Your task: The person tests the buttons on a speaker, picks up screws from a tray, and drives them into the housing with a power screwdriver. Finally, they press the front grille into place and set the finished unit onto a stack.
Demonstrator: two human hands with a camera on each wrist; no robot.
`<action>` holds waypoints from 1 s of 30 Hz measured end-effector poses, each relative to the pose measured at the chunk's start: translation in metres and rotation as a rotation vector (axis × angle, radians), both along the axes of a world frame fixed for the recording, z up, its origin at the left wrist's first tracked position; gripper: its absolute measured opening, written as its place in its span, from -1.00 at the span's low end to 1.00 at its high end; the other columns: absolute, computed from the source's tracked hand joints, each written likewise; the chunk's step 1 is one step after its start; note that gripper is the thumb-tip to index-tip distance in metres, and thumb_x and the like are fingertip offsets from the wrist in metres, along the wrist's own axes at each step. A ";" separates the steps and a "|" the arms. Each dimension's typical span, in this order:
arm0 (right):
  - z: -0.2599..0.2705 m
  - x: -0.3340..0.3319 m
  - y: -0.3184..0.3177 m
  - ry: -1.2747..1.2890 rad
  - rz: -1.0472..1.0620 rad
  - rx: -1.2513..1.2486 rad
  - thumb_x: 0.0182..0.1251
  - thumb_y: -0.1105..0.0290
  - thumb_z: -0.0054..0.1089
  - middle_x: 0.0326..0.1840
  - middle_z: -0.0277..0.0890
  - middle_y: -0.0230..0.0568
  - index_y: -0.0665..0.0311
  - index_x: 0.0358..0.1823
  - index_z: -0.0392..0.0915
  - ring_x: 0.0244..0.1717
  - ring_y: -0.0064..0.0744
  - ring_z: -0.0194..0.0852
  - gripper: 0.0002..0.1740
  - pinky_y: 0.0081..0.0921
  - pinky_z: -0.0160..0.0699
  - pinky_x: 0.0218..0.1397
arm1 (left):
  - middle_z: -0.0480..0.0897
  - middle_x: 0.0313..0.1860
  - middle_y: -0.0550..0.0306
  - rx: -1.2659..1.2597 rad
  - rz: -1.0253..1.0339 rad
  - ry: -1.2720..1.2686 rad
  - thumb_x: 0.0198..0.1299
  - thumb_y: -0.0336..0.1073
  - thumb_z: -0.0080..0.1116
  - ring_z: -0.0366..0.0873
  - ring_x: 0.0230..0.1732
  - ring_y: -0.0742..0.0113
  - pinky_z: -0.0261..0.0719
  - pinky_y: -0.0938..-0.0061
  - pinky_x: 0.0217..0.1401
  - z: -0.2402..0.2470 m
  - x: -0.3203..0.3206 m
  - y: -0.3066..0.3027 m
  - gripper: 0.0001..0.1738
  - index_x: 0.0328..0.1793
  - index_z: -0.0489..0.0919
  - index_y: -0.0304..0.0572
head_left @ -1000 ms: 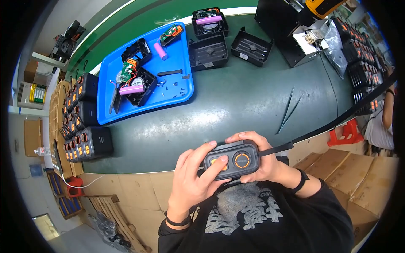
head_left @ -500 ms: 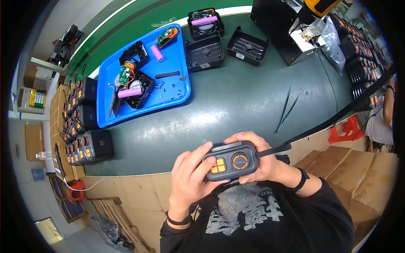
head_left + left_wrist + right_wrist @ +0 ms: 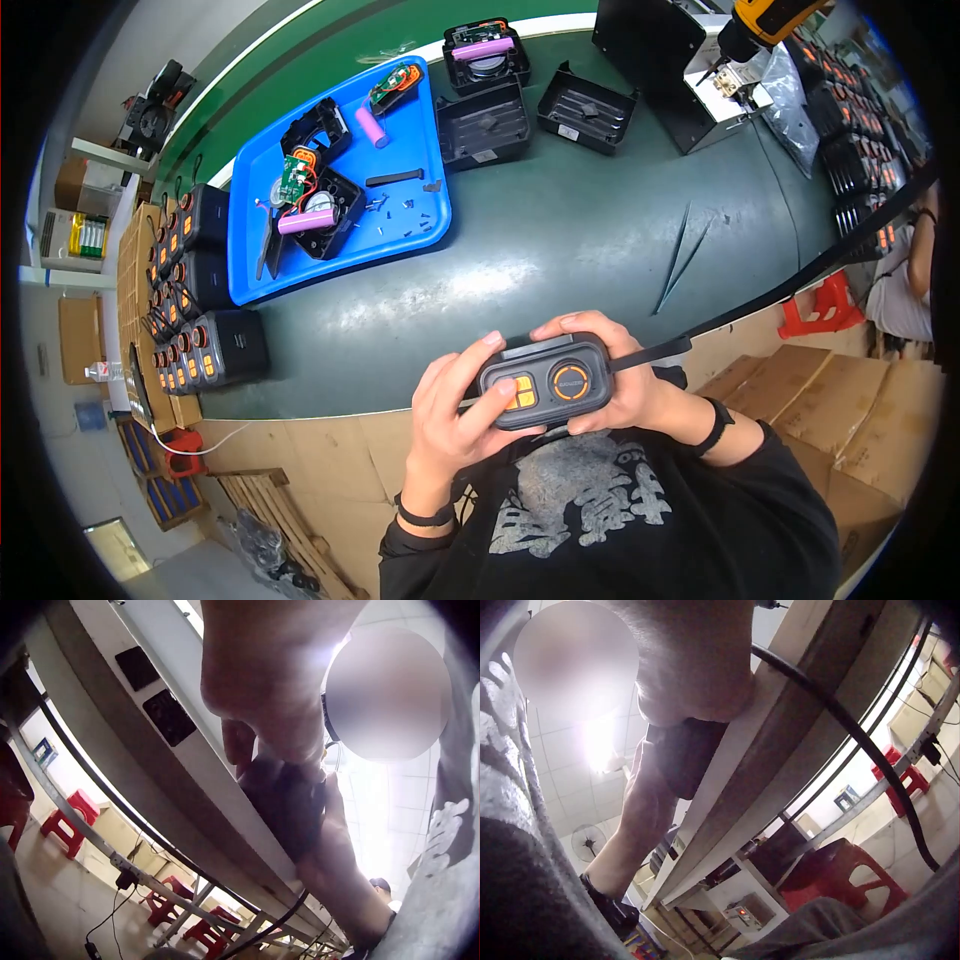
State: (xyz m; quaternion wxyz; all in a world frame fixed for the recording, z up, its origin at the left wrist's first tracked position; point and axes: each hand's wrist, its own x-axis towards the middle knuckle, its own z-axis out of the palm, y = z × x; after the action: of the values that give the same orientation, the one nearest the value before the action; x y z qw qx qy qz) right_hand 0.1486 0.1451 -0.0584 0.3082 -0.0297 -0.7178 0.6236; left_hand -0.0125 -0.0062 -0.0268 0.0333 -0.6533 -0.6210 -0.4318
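A dark grey device (image 3: 548, 398) with orange buttons and an orange-ringed dial is held between both hands just past the table's near edge. My left hand (image 3: 450, 405) grips its left end, one fingertip resting on the orange buttons. Around its right end curl the fingers of my right hand (image 3: 625, 375), beside the black strap (image 3: 650, 353). In the left wrist view the device (image 3: 281, 802) is a dark shape under my left hand (image 3: 262, 682). The right wrist view shows the device (image 3: 686, 757) below my right hand (image 3: 694, 660); its buttons are hidden there.
A blue tray (image 3: 400, 240) holds opened housings, pink cells and screws. Similar devices (image 3: 232, 345) stand at the left. Black shells (image 3: 484, 125), tweezers (image 3: 682, 262) and a yellow driver (image 3: 768, 22) lie or hang beyond. Cartons (image 3: 835, 400) stand at the right.
The left fingertip has lifted off the orange buttons, uncovering them, then come down on them again. The device shifted slightly left in the head view. Both hands keep their grip.
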 end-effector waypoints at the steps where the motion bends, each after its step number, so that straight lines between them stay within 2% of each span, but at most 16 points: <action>1: 0.000 0.000 0.000 -0.003 -0.004 0.015 -0.08 -0.02 0.63 0.18 0.50 0.12 0.35 0.34 0.24 0.13 0.06 0.57 0.04 -0.15 0.53 0.20 | 0.52 0.23 -0.30 -0.016 -0.015 0.029 0.03 0.16 0.46 0.70 0.00 -0.14 0.70 0.21 -0.08 0.000 0.000 -0.001 -0.25 0.26 0.39 0.08; 8: 0.000 -0.002 0.000 0.022 -0.014 0.059 -0.07 -0.05 0.62 0.15 0.52 0.13 0.35 0.33 0.24 0.11 0.07 0.58 0.04 -0.15 0.54 0.18 | 0.44 0.28 -0.34 0.026 -0.019 0.061 0.06 0.12 0.45 0.68 0.01 -0.22 0.75 0.18 -0.08 -0.008 0.002 -0.003 -0.29 0.28 0.39 0.14; 10: 0.000 -0.002 0.000 0.023 -0.015 0.069 -0.07 -0.06 0.62 0.15 0.52 0.13 0.35 0.33 0.24 0.11 0.08 0.58 0.04 -0.15 0.54 0.17 | 0.53 0.22 -0.26 0.098 0.012 0.023 -0.07 0.02 0.56 0.69 -0.14 0.01 0.66 0.36 -0.25 -0.009 0.004 0.000 -0.32 0.19 0.50 0.21; 14: -0.001 -0.002 0.001 0.020 -0.015 0.082 -0.07 -0.06 0.62 0.15 0.52 0.13 0.35 0.33 0.23 0.10 0.08 0.58 0.05 -0.14 0.55 0.17 | 0.54 0.22 -0.27 0.098 0.011 0.009 -0.07 0.02 0.56 0.69 -0.16 0.01 0.67 0.36 -0.26 -0.009 0.004 -0.001 -0.32 0.19 0.50 0.20; 16: 0.000 -0.002 0.001 0.016 -0.016 0.087 -0.08 -0.06 0.62 0.15 0.52 0.12 0.35 0.33 0.23 0.10 0.08 0.58 0.05 -0.14 0.54 0.17 | 0.43 0.27 -0.30 0.030 -0.027 0.017 0.05 0.07 0.47 0.67 0.03 -0.21 0.77 0.16 -0.06 -0.009 0.003 -0.004 -0.30 0.27 0.40 0.12; 23: -0.001 -0.001 0.001 0.010 -0.014 0.064 -0.10 -0.03 0.64 0.17 0.51 0.10 0.33 0.34 0.24 0.13 0.05 0.57 0.05 -0.16 0.53 0.20 | 0.43 0.28 -0.30 0.032 -0.017 0.030 0.05 0.07 0.47 0.67 0.03 -0.22 0.77 0.15 -0.05 -0.009 0.002 -0.005 -0.30 0.27 0.42 0.13; 26: -0.007 0.000 0.000 0.005 0.014 0.008 -0.10 -0.03 0.65 0.21 0.49 0.08 0.33 0.36 0.23 0.15 0.00 0.56 0.08 -0.19 0.52 0.22 | 0.45 0.27 -0.31 0.021 -0.013 0.076 0.04 0.06 0.49 0.67 0.04 -0.19 0.75 0.16 -0.06 -0.006 0.003 -0.004 -0.23 0.33 0.37 0.13; 28: -0.008 0.003 -0.001 -0.010 0.038 -0.063 -0.09 -0.04 0.66 0.25 0.46 0.07 0.34 0.37 0.24 0.22 -0.07 0.52 0.08 -0.21 0.51 0.26 | 0.53 0.28 -0.24 0.068 -0.010 -0.072 -0.09 0.02 0.56 0.67 -0.04 -0.08 0.65 0.23 -0.09 -0.006 0.005 -0.001 -0.21 0.28 0.43 0.09; 30: -0.008 0.003 -0.001 0.000 0.034 -0.085 -0.08 -0.06 0.65 0.24 0.46 0.08 0.35 0.36 0.24 0.24 -0.07 0.50 0.08 -0.20 0.51 0.26 | 0.54 0.28 -0.16 0.016 -0.056 -0.264 -0.12 -0.02 0.59 0.62 0.08 -0.11 0.57 0.14 0.13 -0.001 0.006 0.001 0.00 0.42 0.32 -0.21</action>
State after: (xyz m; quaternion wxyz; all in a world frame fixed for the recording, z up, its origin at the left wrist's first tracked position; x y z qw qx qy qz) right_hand 0.1517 0.1436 -0.0668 0.2960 -0.0308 -0.6910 0.6588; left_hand -0.0063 -0.0051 -0.0276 -0.0555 -0.6074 -0.5980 -0.5200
